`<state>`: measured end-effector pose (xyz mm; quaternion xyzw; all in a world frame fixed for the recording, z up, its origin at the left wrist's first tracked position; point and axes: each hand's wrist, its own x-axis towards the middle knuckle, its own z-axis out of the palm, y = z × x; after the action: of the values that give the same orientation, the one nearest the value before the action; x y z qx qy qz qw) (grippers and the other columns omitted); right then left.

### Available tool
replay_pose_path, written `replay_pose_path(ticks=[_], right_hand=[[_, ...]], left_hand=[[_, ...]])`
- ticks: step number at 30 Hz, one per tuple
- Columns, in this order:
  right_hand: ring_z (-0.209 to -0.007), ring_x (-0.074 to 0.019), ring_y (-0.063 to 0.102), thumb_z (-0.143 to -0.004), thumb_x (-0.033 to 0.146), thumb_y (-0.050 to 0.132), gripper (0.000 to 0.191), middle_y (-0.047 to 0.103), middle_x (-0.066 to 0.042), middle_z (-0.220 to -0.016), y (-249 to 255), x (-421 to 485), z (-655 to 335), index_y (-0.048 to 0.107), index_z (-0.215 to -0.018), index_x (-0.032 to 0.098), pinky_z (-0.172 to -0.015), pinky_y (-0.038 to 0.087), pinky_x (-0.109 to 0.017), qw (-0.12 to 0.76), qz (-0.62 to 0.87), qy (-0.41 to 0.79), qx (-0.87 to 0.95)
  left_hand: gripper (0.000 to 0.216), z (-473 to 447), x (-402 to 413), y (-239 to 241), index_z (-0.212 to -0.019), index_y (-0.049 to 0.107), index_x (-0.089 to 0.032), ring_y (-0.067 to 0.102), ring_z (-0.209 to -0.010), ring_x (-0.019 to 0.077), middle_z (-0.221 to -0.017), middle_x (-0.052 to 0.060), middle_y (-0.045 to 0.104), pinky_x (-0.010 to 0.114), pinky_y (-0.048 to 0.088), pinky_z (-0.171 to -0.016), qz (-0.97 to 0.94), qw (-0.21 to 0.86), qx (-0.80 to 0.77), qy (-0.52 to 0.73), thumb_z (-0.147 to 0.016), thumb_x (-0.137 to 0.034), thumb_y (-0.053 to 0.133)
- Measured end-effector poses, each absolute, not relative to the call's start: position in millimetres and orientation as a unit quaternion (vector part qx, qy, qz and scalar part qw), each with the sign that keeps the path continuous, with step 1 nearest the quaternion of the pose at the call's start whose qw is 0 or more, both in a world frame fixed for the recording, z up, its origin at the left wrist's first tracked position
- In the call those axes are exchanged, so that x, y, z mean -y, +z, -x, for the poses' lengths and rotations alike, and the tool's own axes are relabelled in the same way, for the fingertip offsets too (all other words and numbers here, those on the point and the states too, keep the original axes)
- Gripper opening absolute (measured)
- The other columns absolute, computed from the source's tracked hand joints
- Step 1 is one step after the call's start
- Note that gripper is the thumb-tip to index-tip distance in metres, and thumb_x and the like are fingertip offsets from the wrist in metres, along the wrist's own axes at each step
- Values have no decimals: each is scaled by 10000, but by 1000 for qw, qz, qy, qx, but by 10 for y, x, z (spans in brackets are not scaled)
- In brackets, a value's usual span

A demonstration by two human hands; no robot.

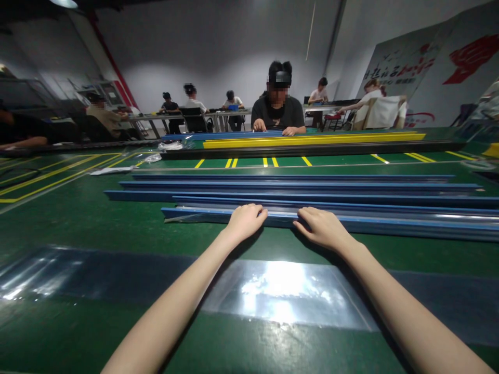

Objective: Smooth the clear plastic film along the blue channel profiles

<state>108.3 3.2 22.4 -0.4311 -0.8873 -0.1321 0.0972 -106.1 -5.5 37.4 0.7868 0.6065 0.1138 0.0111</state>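
My left hand (pixel 246 221) is curled over the front edge of a long blue channel strip (pixel 206 214), near the strip's left end. A short way to the right, my right hand (pixel 319 226) bends its fingers over the same strip, thumb on the near side. The strip lies flat on the green table (pixel 128 228) and runs out of view at the right. What the fingertips touch inside the channel is hidden. Just behind lie several more blue strips (pixel 152 196), roughly parallel to it. A clear plastic sheet (pixel 234 291) lies flat beneath my forearms, throwing back glare.
Farther back lie a black strip (pixel 331 149) and a yellow strip (pixel 312 139). Across the table, a person in a dark shirt (pixel 290 111) has both hands by another blue strip (pixel 230 135). Crumpled clear plastic (pixel 171 146) sits back left. Several other people sit at tables behind.
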Motion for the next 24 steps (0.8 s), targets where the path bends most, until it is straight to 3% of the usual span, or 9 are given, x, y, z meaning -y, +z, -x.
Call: replay_pose_path(ticks=[6, 11, 17, 24], right_hand=[[-746, -165, 552, -883, 349, 324, 265, 606, -64, -816, 227, -25, -1061, 520, -841, 176, -612, 314, -255, 91, 430, -135, 888], [-735, -166, 557, -887, 360, 327, 285, 609, -66, -796, 245, -11, -1034, 529, -819, 171, -610, 312, -257, 86, 439, -147, 882], [-713, -163, 553, -889, 366, 330, 299, 611, -67, -780, 242, -7, -1040, 539, -804, 169, -601, 307, -254, 86, 442, -153, 880], [-651, -149, 549, -898, 377, 296, 362, 611, -59, -713, 248, -2, -1046, 545, -733, 172, -582, 297, -254, 99, 426, -160, 885]], left_hand=[[356, 1210, 21, 480, -884, 616, -192, 588, -875, 190, -952, 52, 650, 259, 414, -748, -827, 96, -547, 91, -862, -409, 335], [278, 1313, 11, 550, -976, 590, -185, 584, -884, 183, -989, 48, 645, 245, 423, -745, -829, 137, -536, 77, -823, -358, 434], [240, 1315, 1, 547, -979, 605, -183, 575, -959, 191, -1043, 63, 639, 251, 409, -819, -848, 103, -518, 50, -817, -270, 451], [210, 1294, 49, 585, -892, 631, -195, 596, -902, 194, -955, 59, 664, 245, 419, -753, -853, 83, -515, 27, -815, -248, 443]])
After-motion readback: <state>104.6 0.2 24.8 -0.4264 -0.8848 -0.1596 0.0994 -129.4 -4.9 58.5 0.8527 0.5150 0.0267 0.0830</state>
